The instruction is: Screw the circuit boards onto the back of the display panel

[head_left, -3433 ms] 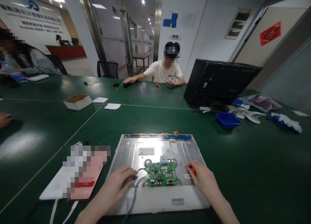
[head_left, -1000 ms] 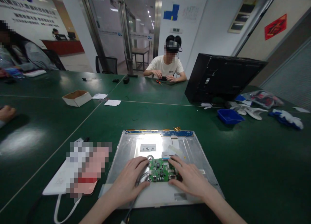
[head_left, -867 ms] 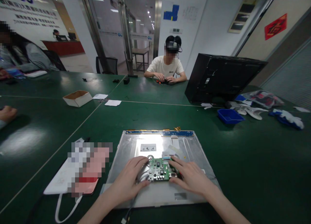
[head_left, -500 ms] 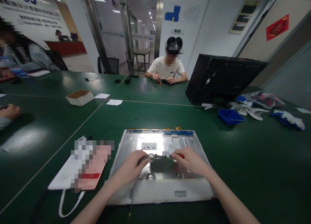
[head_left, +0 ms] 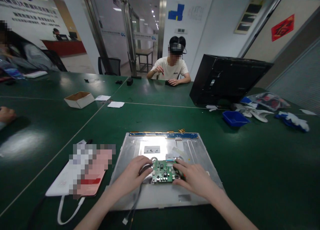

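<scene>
A green circuit board (head_left: 163,171) lies face up over the middle of a silver display panel (head_left: 130,153), between my hands. My left hand (head_left: 138,171) grips its left edge with fingers and thumb; a dark cable (head_left: 136,200) with a white plug runs down from beneath that hand. On the board's right edge is my right hand (head_left: 193,178), fingers at the top corner and thumb near the bottom corner. Something dark with a bit of red shows under the right palm, mostly hidden. A blue strip board (head_left: 155,135) runs along the panel's far edge.
Left of the panel lie a white device (head_left: 63,176) and a pink phone-like slab (head_left: 97,176) with a white cable. Farther off are a small open box (head_left: 79,103), a blue tray (head_left: 235,119), gloves (head_left: 292,120) and a black monitor (head_left: 230,80). Co-workers sit around the table.
The circuit board was on edge between my hands; now it is tilted down, its green component face showing. The cable by my left hand has shifted. The person opposite has raised one hand.
</scene>
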`<state>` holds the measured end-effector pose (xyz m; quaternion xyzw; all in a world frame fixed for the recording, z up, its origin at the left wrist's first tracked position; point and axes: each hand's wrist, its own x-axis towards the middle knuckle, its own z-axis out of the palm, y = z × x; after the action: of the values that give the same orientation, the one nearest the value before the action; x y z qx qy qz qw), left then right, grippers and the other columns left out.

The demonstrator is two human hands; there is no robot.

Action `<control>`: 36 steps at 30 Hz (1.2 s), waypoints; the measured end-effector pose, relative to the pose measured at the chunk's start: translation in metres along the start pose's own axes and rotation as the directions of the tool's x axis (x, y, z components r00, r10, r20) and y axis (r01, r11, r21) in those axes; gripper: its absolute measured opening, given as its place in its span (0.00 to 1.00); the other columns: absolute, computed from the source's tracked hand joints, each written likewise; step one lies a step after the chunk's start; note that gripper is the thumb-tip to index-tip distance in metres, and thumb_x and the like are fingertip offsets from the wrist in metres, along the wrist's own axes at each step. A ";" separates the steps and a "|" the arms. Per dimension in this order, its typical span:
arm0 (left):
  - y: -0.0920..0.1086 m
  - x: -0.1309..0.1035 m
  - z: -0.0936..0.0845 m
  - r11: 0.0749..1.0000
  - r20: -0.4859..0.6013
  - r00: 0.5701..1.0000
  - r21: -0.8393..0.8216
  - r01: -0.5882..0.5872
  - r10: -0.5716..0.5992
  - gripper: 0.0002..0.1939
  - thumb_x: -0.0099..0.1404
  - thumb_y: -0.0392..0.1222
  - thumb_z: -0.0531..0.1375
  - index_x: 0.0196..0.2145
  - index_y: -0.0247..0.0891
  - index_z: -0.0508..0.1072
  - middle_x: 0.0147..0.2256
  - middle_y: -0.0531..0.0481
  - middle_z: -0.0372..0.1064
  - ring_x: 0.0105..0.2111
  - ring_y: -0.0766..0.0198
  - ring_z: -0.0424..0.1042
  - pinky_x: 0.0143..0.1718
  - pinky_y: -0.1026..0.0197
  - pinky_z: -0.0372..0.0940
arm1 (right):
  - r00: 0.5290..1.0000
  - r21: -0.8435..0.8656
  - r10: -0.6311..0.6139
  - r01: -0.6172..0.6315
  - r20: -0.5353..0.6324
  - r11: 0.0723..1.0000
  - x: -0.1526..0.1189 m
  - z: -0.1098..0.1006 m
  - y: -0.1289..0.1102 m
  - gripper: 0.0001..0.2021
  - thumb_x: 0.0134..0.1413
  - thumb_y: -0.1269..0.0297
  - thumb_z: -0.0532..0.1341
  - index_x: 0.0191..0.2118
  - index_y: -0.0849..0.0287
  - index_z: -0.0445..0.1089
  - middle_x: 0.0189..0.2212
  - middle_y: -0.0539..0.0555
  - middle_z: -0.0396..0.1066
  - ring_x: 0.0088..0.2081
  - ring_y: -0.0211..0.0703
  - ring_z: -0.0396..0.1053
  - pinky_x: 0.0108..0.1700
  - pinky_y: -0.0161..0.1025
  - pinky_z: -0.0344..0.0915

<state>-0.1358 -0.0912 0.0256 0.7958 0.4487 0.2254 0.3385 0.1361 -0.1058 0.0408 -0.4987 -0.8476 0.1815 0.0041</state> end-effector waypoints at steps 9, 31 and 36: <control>-0.005 -0.020 0.016 0.971 0.006 0.998 0.231 0.066 -0.070 0.33 0.62 0.52 0.59 0.62 0.46 0.54 0.61 0.47 0.55 0.60 0.52 0.56 0.59 0.48 0.55 | 0.986 -0.034 0.157 -0.159 -0.053 0.987 -0.022 0.020 0.014 0.31 0.59 0.45 0.49 0.64 0.53 0.54 0.65 0.58 0.49 0.45 0.54 0.72 0.44 0.52 0.68; -0.004 -0.008 0.020 0.918 0.023 0.999 0.396 0.020 -0.031 0.34 0.65 0.57 0.54 0.64 0.48 0.49 0.64 0.49 0.48 0.63 0.52 0.48 0.63 0.44 0.46 | 0.957 0.003 0.288 -0.289 -0.038 0.957 -0.032 0.030 0.022 0.30 0.61 0.43 0.42 0.63 0.50 0.56 0.65 0.56 0.47 0.40 0.50 0.74 0.43 0.54 0.69; -0.007 -0.004 0.018 0.931 0.010 1.000 0.364 0.008 -0.013 0.34 0.64 0.57 0.55 0.64 0.47 0.51 0.64 0.47 0.49 0.63 0.50 0.48 0.62 0.42 0.46 | 0.952 0.026 0.302 -0.301 -0.049 0.953 -0.028 0.028 0.021 0.31 0.60 0.42 0.42 0.62 0.51 0.58 0.64 0.58 0.50 0.40 0.51 0.74 0.43 0.55 0.69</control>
<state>-0.1298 -0.0977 0.0084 0.8437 0.4848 0.1319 0.1891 0.1628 -0.1288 0.0131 -0.6267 -0.7595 0.1746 0.0033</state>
